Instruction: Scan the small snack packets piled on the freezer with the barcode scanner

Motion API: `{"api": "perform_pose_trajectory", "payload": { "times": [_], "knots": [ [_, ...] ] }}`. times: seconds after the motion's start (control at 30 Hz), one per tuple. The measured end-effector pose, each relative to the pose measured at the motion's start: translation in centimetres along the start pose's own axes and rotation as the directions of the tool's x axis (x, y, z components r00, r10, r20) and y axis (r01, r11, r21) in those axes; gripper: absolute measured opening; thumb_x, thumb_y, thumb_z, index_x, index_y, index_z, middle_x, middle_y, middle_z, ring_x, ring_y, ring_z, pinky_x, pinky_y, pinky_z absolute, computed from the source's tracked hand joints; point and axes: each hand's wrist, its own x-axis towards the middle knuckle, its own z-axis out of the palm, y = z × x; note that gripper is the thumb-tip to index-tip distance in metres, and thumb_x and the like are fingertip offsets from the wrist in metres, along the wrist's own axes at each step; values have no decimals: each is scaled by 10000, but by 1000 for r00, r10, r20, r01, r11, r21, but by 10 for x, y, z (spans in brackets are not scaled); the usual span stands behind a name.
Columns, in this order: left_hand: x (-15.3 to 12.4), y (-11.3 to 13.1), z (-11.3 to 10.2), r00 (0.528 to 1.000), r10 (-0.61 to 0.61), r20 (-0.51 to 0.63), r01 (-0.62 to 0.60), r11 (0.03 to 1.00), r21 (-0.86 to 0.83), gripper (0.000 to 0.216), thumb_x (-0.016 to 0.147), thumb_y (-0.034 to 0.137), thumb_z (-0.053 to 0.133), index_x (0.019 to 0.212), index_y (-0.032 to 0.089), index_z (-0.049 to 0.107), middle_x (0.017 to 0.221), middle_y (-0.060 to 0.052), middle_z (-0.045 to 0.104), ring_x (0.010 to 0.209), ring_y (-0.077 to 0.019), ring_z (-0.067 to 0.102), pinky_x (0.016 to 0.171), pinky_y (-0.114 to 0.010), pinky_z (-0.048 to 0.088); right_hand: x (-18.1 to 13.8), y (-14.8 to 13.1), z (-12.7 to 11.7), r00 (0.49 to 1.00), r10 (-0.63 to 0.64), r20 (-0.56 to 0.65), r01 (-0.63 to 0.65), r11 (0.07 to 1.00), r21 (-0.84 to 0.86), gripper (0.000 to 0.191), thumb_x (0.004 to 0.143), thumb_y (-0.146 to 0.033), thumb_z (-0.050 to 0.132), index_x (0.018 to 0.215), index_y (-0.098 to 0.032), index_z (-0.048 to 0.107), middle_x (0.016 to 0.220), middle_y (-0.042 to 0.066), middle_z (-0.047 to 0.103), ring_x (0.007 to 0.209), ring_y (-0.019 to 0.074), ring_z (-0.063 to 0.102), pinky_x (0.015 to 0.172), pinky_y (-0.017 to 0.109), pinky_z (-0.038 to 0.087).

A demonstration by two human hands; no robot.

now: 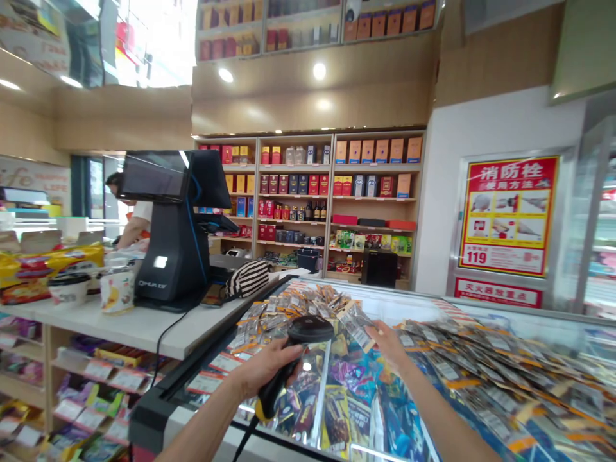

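My left hand (272,367) is wrapped round the handle of a black barcode scanner (310,330), whose cord hangs down toward me. To the right of the scanner's head, my right hand (386,341) pinches a small clear packet (355,325) with an orange edge and a barcode label. Similar packets lie in a loose pile (269,317) just beyond the scanner. A larger heap of packets (486,369) spreads over the right side. Both piles rest on the glass top of a chest freezer (385,296), and colourful wrapped goods (356,410) show through the glass.
On the counter (158,330) at left stand a dark checkout terminal (168,244), two paper cups, yellow snack bags and a striped pouch (248,279). A person (137,221) is partly hidden behind the terminal. Shelves of boxed goods (293,186) line the back wall.
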Motion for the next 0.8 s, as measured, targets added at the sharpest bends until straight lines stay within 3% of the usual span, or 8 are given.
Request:
{"api": "perform_pose_trajectory", "payload": {
  "times": [0.33, 0.53, 0.8],
  "knots": [
    [10, -9, 4, 999, -32, 15, 33, 999, -40, 273, 665, 407, 511, 707, 144, 455, 547, 31, 486, 427, -52, 434, 423, -180, 299, 1, 14, -8, 1000, 19, -15, -18, 1000, 20, 346, 589, -450, 514, 800, -176, 524, 609, -14, 576, 597, 156, 531, 510, 248, 381],
    [12, -8, 2, 995, 0, 99, 15, 988, -153, 298, 674, 413, 496, 783, 136, 480, 559, 18, 485, 441, -60, 445, 431, -185, 293, -5, 13, -6, 995, 62, -73, -61, 998, 9, 349, 584, -416, 523, 840, -179, 540, 547, -28, 553, 549, 146, 516, 490, 245, 376],
    [12, -11, 2, 990, 26, 138, -13, 995, -98, 267, 675, 390, 505, 728, 130, 478, 556, 17, 484, 436, -54, 433, 431, -184, 293, 2, 15, 7, 996, 61, -72, -63, 997, -33, 292, 590, -420, 492, 770, -192, 522, 602, -8, 570, 580, 157, 528, 485, 241, 392]
  ]
}}
